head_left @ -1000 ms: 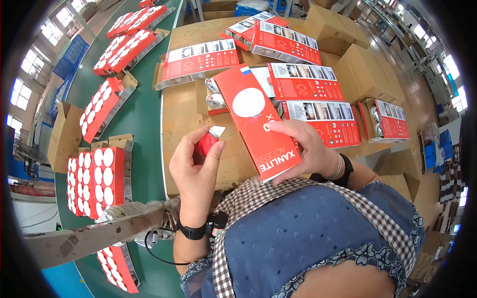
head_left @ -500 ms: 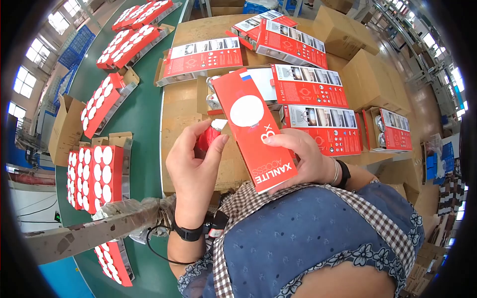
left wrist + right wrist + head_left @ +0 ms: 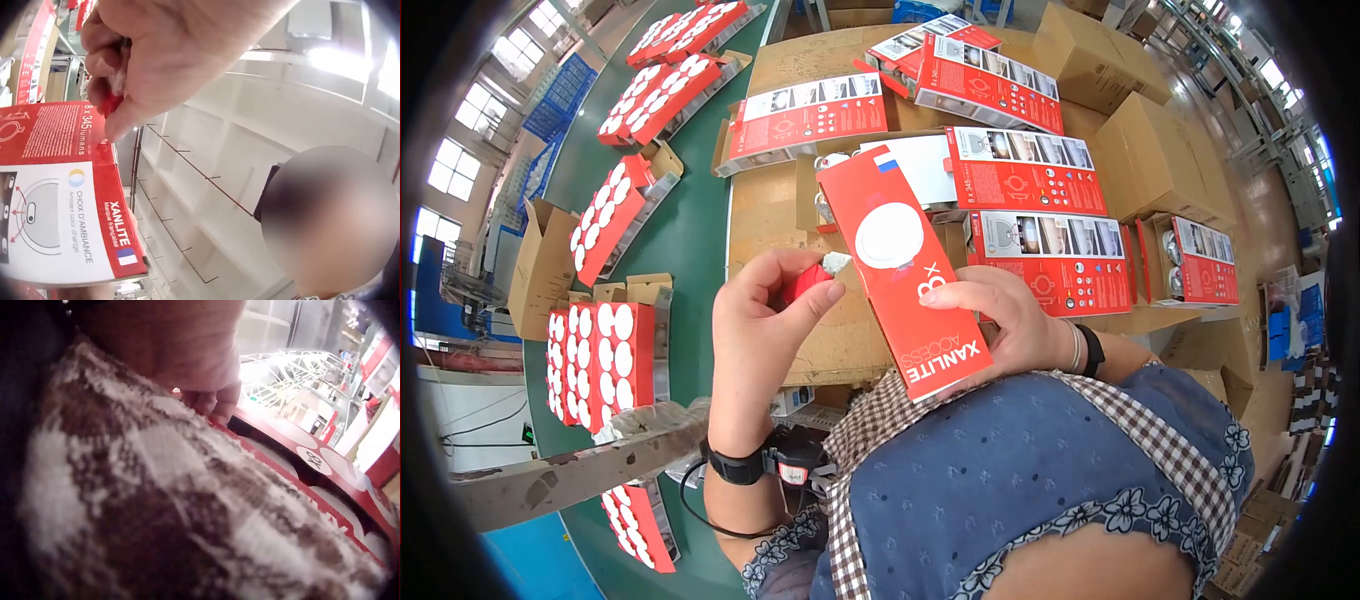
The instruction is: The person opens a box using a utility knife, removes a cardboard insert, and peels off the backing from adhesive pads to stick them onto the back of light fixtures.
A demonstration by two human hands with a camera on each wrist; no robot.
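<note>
Because the left hand (image 3: 762, 318) only pinches the small red and white piece (image 3: 812, 277) in its fingertips, beside the long red cardboard box (image 3: 903, 270) gripped by the right hand (image 3: 1008, 322), the piece might slip and drop.

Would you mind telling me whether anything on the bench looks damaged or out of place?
Nothing stands out. The right hand holds an intact red carton, the left hand pinches a small red piece, and the cartons on the bench look undamaged.

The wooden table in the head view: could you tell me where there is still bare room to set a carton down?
Bare wood on the table lies along its left edge, between the green belt and the long red carton held in the right hand. The middle and right are crowded with flat red cartons and brown boxes.
</note>
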